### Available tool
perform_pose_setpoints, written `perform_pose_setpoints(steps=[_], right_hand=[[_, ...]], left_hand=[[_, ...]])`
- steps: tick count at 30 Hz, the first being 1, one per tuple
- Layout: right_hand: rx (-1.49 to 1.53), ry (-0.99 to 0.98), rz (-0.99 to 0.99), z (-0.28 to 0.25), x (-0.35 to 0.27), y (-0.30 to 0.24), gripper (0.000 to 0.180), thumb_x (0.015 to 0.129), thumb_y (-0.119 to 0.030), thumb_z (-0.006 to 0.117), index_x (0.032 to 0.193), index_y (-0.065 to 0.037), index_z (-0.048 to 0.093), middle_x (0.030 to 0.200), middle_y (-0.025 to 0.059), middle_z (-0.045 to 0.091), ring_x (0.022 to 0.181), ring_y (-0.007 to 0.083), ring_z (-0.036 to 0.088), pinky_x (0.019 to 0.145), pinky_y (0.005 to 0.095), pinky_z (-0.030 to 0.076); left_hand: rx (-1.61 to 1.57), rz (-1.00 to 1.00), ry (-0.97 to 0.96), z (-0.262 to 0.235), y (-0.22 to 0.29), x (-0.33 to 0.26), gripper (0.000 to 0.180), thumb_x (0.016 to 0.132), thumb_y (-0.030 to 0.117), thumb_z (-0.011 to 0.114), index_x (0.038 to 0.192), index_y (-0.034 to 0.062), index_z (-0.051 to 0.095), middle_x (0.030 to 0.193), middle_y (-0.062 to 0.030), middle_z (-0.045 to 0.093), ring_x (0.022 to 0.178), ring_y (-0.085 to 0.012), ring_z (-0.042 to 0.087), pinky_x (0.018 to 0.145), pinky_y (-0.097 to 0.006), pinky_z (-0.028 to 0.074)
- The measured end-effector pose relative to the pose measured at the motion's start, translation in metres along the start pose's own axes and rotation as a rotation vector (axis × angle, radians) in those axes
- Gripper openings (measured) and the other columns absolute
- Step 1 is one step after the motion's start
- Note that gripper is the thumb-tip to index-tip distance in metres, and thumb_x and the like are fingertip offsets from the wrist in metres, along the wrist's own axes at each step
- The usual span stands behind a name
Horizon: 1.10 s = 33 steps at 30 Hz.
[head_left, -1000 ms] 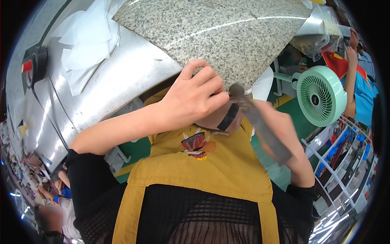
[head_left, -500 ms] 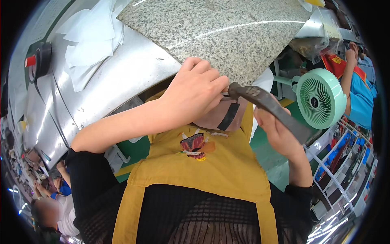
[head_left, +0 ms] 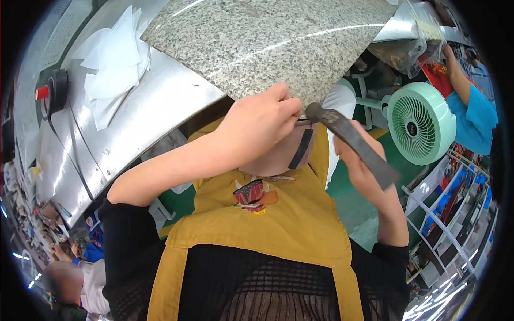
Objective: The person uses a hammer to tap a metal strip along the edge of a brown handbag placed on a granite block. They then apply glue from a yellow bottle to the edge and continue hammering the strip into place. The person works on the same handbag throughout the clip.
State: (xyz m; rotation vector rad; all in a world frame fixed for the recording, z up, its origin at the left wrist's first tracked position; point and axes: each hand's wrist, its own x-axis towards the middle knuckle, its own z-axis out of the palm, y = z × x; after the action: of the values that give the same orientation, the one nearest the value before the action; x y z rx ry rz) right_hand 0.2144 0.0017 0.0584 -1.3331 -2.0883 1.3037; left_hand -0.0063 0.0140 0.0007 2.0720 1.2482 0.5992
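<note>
My right hand [head_left: 361, 160] is closed around a hammer, whose handle the hand and the head hide. The hammer's dark metal head [head_left: 348, 131] has a round face beside my left fingertips and a broad flat end toward my right wrist. My left hand [head_left: 265, 120] is closed, thumb and fingers bent together at the near edge of a speckled granite slab [head_left: 267, 43]. Under it hangs a dusty-pink leather-like piece [head_left: 276, 160] with a black strip [head_left: 303, 147] on it. The left hand covers that piece's upper edge, where the fingers grip it.
White sheets [head_left: 115, 64] and a black tape roll with a red core [head_left: 51, 95] lie on the metal table [head_left: 166, 85] at left. A mint-green fan [head_left: 420, 124] stands at right beside a wire rack [head_left: 444, 230]. Other people sit at far right and lower left.
The hammer's round face has shifted slightly right and stays close to my left fingers. The slab, the table and the pink piece sit a little farther left in view.
</note>
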Motion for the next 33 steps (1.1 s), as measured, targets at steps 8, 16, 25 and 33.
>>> perform_pose_setpoints(steps=[8, 16, 25, 33], right_hand=[[-0.079, -0.069, 0.013, -0.003, 0.007, -0.007, 0.012, 0.095, -0.007, 0.045, 0.102, 0.002, 0.049, 0.069, 0.0060, 0.046, 0.061, 0.0139, 0.042, 0.058, 0.0276, 0.038], [-0.118, -0.081, -0.104, -0.001, 0.011, -0.009, 0.018, 0.093, -0.006, 0.045, 0.107, 0.003, 0.050, 0.069, 0.0063, 0.049, 0.059, 0.0142, 0.046, 0.057, 0.0278, 0.040], [-0.280, -0.146, -0.073, 0.003, 0.011, -0.019, 0.035, 0.083, -0.003, 0.056, 0.117, -0.002, 0.049, 0.093, 0.0150, 0.061, 0.082, 0.0339, 0.063, 0.065, 0.0371, 0.050], [-0.157, -0.176, 0.046, -0.005, 0.013, -0.016, 0.042, 0.079, -0.005, 0.059, 0.121, -0.005, 0.049, 0.098, 0.0147, 0.063, 0.086, 0.0334, 0.064, 0.069, 0.0373, 0.051]], left_hand=[[0.233, 0.259, 0.062, -0.004, -0.012, -0.013, 0.017, 0.073, 0.010, 0.062, 0.090, 0.0077, 0.061, 0.084, -0.0042, 0.055, 0.075, -0.0217, 0.058, 0.066, -0.033, 0.047], [0.412, 0.525, 0.216, 0.007, -0.021, -0.015, 0.027, 0.063, 0.010, 0.061, 0.089, 0.0062, 0.059, 0.082, -0.0021, 0.052, 0.076, -0.0179, 0.053, 0.073, -0.031, 0.044], [0.339, 0.422, 0.190, -0.001, -0.018, -0.013, 0.023, 0.067, 0.010, 0.063, 0.090, 0.0104, 0.061, 0.082, 0.0008, 0.053, 0.082, -0.0179, 0.052, 0.081, -0.037, 0.042], [0.352, 0.457, 0.168, -0.003, -0.025, -0.022, 0.030, 0.063, 0.012, 0.062, 0.093, 0.0100, 0.061, 0.086, 0.0004, 0.053, 0.087, -0.0190, 0.051, 0.086, -0.040, 0.041]])
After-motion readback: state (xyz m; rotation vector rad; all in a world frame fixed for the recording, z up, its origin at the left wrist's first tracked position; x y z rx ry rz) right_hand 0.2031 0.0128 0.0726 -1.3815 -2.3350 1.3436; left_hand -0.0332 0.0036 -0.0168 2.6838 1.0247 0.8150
